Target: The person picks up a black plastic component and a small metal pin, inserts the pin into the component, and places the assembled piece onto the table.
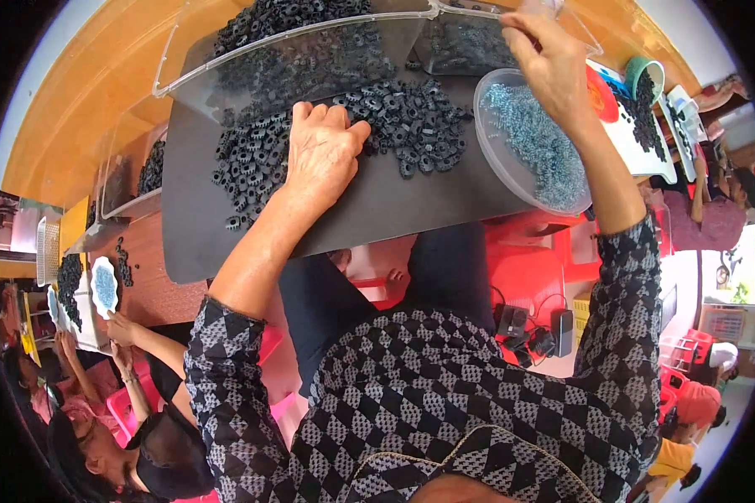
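Observation:
My left hand (323,151) lies palm down, fingers curled, on a heap of small black gear-shaped parts (394,117) spread over a dark grey mat (377,205). Whether it grips any part is hidden under the palm. My right hand (545,59) reaches to the far right over a round clear dish (495,88) filled with small bluish metal pieces; its fingertips touch the rim of a clear plastic bin (470,38) behind the dish. Another clear bin (294,59) heaped with black parts stands at the back of the mat.
A person at the lower left (117,419) works at a neighbouring wooden table (147,277) with a small dish and black parts. Another person (717,214) sits at the right beside a white tray (646,142). Red plastic stools (528,268) and dark devices with cables (537,335) lie below.

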Demonstrator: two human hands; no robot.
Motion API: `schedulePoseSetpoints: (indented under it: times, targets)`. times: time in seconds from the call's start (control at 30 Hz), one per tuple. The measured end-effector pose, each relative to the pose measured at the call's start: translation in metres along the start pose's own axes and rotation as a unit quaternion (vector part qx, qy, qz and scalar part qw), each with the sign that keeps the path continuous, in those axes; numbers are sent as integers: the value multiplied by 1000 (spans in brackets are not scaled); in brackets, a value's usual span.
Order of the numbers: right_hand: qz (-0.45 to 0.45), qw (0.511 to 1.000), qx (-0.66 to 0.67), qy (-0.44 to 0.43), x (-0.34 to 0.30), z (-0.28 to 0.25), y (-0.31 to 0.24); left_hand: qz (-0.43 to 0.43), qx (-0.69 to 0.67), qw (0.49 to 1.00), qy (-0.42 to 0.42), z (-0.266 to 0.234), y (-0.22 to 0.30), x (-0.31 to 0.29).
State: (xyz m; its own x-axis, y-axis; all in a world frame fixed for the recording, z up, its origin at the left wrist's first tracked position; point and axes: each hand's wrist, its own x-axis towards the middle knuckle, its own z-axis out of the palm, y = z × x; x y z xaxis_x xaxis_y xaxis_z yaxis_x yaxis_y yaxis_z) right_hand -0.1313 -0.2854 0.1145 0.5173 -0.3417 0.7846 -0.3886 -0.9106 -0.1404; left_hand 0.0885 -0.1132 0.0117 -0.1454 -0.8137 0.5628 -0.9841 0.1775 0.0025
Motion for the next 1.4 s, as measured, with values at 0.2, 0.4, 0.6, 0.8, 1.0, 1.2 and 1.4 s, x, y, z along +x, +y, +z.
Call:
schedulePoseSetpoints:
  times: [0.2,0.4,0.6,0.8,1.0,1.2,1.4]
  targets:
    - [6,999,37,-32,-30,-4,-17,-10,2,1000,-19,1,-4,-1]
    - [34,990,104,-84,-56,-9,-50,-231,-274,933,27,-29,12,-10]
    - [25,963,250,-95,-73,8,-105,-373,-574,727,47,-49,56,-22]
    - [3,966,250,-73,-84,24,-128,-377,-667,638,77,-43,76,-31]
    - [-42,979,198,-17,-99,32,-132,-394,-706,575,129,-40,89,-38]
    - [-29,981,177,-73,-103,16,-126,-424,-668,599,125,-42,94,-40]
    - [68,991,9,-116,-90,-15,-35,-386,-622,665,147,-32,91,-49]
